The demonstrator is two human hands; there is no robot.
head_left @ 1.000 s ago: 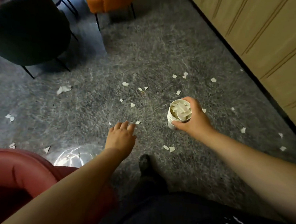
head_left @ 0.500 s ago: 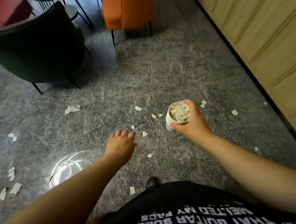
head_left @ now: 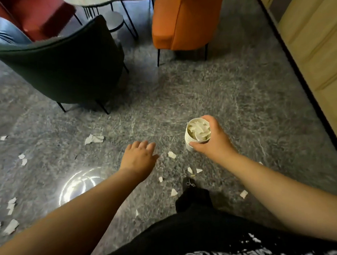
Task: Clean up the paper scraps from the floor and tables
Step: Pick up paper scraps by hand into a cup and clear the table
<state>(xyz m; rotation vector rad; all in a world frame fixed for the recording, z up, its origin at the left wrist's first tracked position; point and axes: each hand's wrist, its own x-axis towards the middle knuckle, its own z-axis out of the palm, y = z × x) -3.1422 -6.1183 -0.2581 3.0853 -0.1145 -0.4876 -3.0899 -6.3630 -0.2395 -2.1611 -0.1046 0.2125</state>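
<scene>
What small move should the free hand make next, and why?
Probably lower the left hand and pinch the scrap just right of its fingers. That hand is open and empty, and the right hand holds the cup of scraps close by.

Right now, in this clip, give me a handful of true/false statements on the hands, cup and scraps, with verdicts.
1. The right hand grips a paper cup with scraps inside. True.
2. The left hand pinches a scrap. False: its fingers are spread and hold nothing.
3. A crumpled scrap lies on the floor left of the left hand. True.
4. The cup is empty. False: it looks nearly full of paper.
5. The orange chair lies tipped over. False: it stands on its legs.
</scene>
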